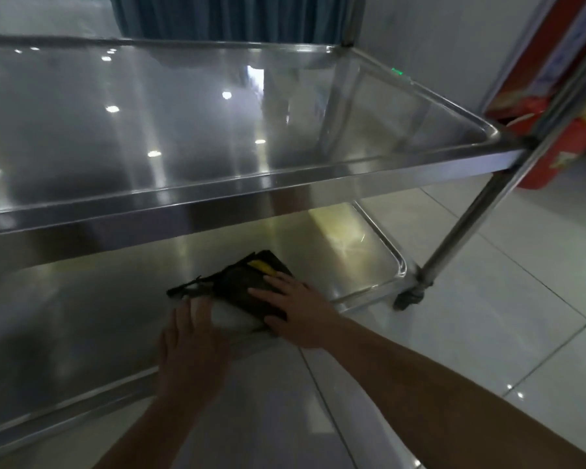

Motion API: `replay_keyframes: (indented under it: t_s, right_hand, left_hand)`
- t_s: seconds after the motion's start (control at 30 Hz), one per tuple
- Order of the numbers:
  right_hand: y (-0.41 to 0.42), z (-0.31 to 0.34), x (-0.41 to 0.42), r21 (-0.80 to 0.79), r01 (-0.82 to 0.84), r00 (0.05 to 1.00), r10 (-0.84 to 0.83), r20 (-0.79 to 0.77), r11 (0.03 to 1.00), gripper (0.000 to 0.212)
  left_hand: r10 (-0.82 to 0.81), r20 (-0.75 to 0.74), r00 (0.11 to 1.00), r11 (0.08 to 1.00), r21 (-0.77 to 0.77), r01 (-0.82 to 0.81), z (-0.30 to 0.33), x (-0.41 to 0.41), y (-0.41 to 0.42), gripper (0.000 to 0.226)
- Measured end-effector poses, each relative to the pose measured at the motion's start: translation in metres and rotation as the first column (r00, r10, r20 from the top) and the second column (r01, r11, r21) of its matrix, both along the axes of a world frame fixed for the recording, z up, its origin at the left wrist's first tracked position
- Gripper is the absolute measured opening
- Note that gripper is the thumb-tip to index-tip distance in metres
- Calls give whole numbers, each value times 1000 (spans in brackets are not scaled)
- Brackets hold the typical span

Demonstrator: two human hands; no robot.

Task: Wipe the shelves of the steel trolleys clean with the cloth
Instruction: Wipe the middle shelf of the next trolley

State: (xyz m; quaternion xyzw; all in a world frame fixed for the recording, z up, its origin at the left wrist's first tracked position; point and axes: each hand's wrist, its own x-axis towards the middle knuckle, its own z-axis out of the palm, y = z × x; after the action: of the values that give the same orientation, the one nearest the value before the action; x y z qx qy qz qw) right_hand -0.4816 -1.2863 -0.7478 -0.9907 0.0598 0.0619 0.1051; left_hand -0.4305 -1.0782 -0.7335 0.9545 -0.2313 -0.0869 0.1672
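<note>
A steel trolley fills the view, with its upper shelf (318, 177) across the middle and its lower shelf (99, 316) beneath. On the lower shelf, near its front edge, lies a dark folded cloth (251, 282) with a yellow patch and a white part at its near side. My right hand (298, 309) lies flat on the cloth's right side, fingers spread. My left hand (190, 343) rests on the cloth's white near-left part, at the shelf's front rim. Both forearms reach in from below.
The trolley's right front leg (471, 218) ends in a castor (408, 297) on the pale tiled floor (487, 316). A red container (562, 137) stands behind the leg at right. A blue curtain (234, 15) hangs at the back.
</note>
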Motion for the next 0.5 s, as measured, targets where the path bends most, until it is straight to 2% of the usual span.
replay_keyframes:
  t_s: [0.07, 0.1, 0.17, 0.23, 0.3, 0.37, 0.43, 0.47, 0.5]
  right_hand:
    - [-36, -1, -20, -32, 221, 975, -220, 31, 975, 58]
    - [-57, 0, -33, -40, 348, 937, -347, 28, 937, 58]
    - [-95, 1, -58, -50, 562, 826, -563, -18, 826, 60]
    - [-126, 4, -73, -38, 679, 729, -680, -78, 733, 62]
    - [-144, 7, -70, -23, 721, 685, -718, -125, 692, 62]
    - [-140, 9, -53, -83, 706, 686, -708, -170, 704, 58]
    - [-117, 10, -33, -79, 722, 672, -724, -156, 687, 59]
    - [-100, 10, -23, -50, 724, 678, -723, -130, 688, 60]
    - [-80, 9, -13, -29, 677, 731, -676, -97, 736, 60]
  left_hand:
    - [-6, 30, 1000, 998, -64, 8, -7, 4, 0, 64]
    - [-7, 40, 999, 999, -48, 9, -8, 8, 2, 66]
    - [-47, 53, 997, 998, 40, 45, -15, 18, 7, 68]
    - [-60, 7, 998, 988, 145, 58, -22, 26, 15, 67]
    - [-35, -24, 999, 973, 226, 39, -24, 28, 23, 69]
    - [-54, 3, 999, 963, 263, 51, -23, 26, 28, 79]
    - [-86, 64, 994, 971, 228, 70, -22, 24, 29, 82]
    - [-97, 80, 992, 975, 208, 79, -23, 23, 29, 79]
    - [-98, 86, 992, 975, 208, 78, -23, 22, 30, 76]
